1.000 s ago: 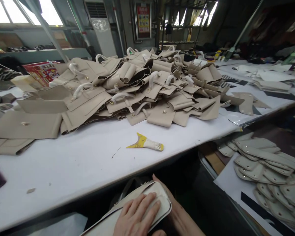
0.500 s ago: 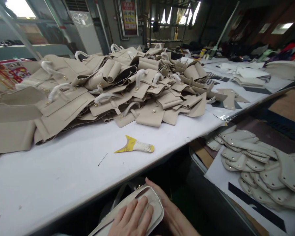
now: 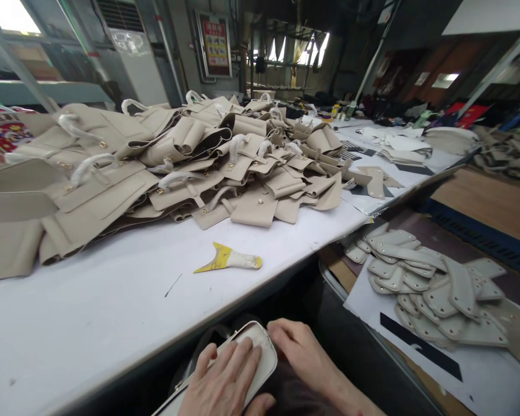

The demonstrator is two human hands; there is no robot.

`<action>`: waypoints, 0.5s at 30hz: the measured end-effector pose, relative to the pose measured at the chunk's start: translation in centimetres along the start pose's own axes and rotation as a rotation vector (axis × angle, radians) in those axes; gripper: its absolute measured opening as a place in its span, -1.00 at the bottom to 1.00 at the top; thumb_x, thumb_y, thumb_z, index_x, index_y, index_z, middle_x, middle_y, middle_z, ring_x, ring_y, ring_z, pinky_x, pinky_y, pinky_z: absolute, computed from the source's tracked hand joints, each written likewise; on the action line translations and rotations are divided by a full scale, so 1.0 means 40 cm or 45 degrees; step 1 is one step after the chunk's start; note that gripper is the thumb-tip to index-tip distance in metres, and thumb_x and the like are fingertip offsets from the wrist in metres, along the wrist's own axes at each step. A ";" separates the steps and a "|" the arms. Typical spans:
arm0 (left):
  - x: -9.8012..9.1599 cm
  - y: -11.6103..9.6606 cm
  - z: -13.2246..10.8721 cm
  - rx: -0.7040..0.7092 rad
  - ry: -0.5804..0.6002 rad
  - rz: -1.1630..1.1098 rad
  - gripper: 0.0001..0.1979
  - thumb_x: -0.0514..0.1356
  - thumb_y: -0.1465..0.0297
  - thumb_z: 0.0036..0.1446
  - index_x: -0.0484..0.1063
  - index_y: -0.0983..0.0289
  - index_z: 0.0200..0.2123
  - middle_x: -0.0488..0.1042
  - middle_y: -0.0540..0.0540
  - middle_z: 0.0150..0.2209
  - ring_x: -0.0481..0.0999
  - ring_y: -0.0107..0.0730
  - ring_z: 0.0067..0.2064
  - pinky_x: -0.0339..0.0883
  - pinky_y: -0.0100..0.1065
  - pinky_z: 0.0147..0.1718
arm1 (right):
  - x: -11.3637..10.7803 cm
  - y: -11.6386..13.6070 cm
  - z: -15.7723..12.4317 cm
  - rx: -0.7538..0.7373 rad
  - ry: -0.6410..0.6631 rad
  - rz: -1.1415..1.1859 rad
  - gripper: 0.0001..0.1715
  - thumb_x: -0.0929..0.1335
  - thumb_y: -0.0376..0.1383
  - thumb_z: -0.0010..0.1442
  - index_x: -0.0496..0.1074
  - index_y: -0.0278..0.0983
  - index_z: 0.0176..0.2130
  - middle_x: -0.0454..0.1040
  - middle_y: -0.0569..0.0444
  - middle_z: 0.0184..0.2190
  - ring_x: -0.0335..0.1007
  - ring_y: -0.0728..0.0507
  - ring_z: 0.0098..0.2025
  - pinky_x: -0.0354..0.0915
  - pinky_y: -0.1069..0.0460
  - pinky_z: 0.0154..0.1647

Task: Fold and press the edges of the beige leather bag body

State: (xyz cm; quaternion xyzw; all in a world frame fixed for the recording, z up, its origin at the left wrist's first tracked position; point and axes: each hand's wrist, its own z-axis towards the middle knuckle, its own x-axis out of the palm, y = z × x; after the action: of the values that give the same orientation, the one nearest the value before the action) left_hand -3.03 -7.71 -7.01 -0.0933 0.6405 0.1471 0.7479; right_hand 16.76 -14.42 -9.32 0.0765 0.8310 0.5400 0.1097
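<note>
Below the table's front edge, both my hands are on a cream leather bag panel (image 3: 263,346) with a stitched, rounded end. My left hand (image 3: 223,382) lies on top of it with fingers spread and the thumb tucked under its near edge. My right hand (image 3: 302,350) is curled against the panel's rounded right end, fingertips on its rim. The lower part of the panel is cut off by the frame's bottom edge.
On the white table (image 3: 112,312) lies a yellow scraper with a wrapped handle (image 3: 227,261), just beyond my hands. A big heap of beige bag parts (image 3: 190,162) fills the table behind it. Several cream cut pieces (image 3: 416,277) lie on a lower surface at right.
My right hand has come up from beside and under the panel and now curls over its rounded end. The left hand has stayed on top. The view has swung toward the right.
</note>
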 end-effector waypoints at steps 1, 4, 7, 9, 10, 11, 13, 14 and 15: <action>-0.007 0.001 0.002 -0.027 0.039 -0.058 -0.55 0.06 0.03 0.29 0.39 0.12 0.12 0.50 0.00 0.12 0.50 -0.14 0.06 0.19 -0.05 -0.02 | -0.001 0.026 -0.020 -0.069 0.017 -0.142 -0.58 0.36 0.02 0.23 0.53 -0.28 -0.30 0.56 0.06 -0.39 0.46 -0.13 -0.32 0.22 0.07 -0.35; -0.039 0.007 0.026 -0.151 0.228 -0.317 -0.68 0.10 0.21 0.29 0.39 0.07 0.08 0.50 -0.04 0.11 0.40 -0.08 0.14 0.06 0.02 0.08 | 0.019 0.078 -0.056 -0.185 -0.001 -0.555 -0.78 0.30 -0.23 0.26 0.52 -0.25 -0.28 0.58 0.06 -0.38 0.46 -0.09 -0.38 0.18 0.09 -0.42; -0.072 0.019 0.064 -0.202 0.378 -0.521 -0.79 0.03 0.35 0.29 0.45 0.12 -0.13 0.53 -0.02 -0.06 0.38 -0.11 0.09 0.01 0.05 0.10 | 0.041 0.081 -0.060 -0.210 -0.076 -0.703 -0.76 0.25 -0.37 0.21 0.50 -0.26 -0.34 0.54 0.08 -0.44 0.41 -0.06 -0.43 0.14 0.10 -0.44; -0.085 0.031 0.082 -0.130 0.374 -0.542 -0.78 -0.01 0.43 0.28 0.44 0.18 -0.22 0.50 0.03 -0.14 0.36 -0.12 0.02 0.03 0.05 0.07 | 0.050 0.068 -0.058 -0.236 -0.121 -0.713 -0.74 0.23 -0.38 0.22 0.49 -0.26 -0.37 0.51 0.11 -0.49 0.36 -0.04 -0.46 0.12 0.10 -0.46; -0.088 0.037 0.088 -0.083 0.359 -0.540 -0.78 -0.02 0.46 0.27 0.43 0.19 -0.23 0.49 0.04 -0.17 0.36 -0.13 -0.01 0.04 0.04 0.06 | 0.053 0.063 -0.057 -0.245 -0.139 -0.703 -0.73 0.23 -0.36 0.23 0.48 -0.25 -0.38 0.48 0.13 -0.51 0.32 -0.03 -0.48 0.10 0.09 -0.47; -0.089 0.044 0.093 -0.042 0.338 -0.538 -0.78 -0.02 0.49 0.26 0.42 0.20 -0.24 0.48 0.05 -0.19 0.35 -0.14 -0.03 0.04 0.03 0.05 | 0.055 0.058 -0.058 -0.254 -0.153 -0.684 -0.72 0.23 -0.35 0.25 0.48 -0.25 -0.39 0.46 0.14 -0.53 0.29 -0.02 -0.50 0.07 0.09 -0.48; -0.084 0.060 0.104 0.012 0.280 -0.553 -0.78 -0.02 0.51 0.26 0.40 0.21 -0.29 0.45 0.04 -0.23 0.34 -0.18 -0.07 0.04 0.00 0.04 | 0.061 0.055 -0.061 -0.266 -0.168 -0.638 -0.71 0.22 -0.32 0.27 0.48 -0.25 -0.39 0.43 0.16 -0.54 0.23 -0.01 -0.51 0.04 0.09 -0.50; -0.080 0.068 0.111 0.023 0.240 -0.571 -0.78 -0.02 0.50 0.27 0.40 0.21 -0.31 0.44 0.04 -0.23 0.35 -0.20 -0.08 0.04 -0.01 0.03 | 0.064 0.056 -0.064 -0.269 -0.174 -0.617 -0.71 0.23 -0.31 0.28 0.48 -0.25 -0.38 0.42 0.17 -0.53 0.23 -0.01 -0.51 0.03 0.08 -0.50; -0.073 0.078 0.120 0.016 0.195 -0.598 -0.80 0.00 0.50 0.26 0.40 0.21 -0.31 0.44 0.04 -0.22 0.35 -0.21 -0.09 0.05 -0.02 0.03 | 0.068 0.058 -0.066 -0.271 -0.182 -0.603 -0.72 0.23 -0.31 0.28 0.48 -0.25 -0.37 0.42 0.17 -0.53 0.23 -0.01 -0.50 0.03 0.08 -0.49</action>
State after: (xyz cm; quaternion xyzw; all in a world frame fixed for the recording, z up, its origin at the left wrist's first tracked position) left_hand 0.00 -3.50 -3.18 -0.2459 0.6569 -0.0425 0.7115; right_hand 13.45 -15.14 -6.42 -0.0942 0.7542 0.5770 0.2990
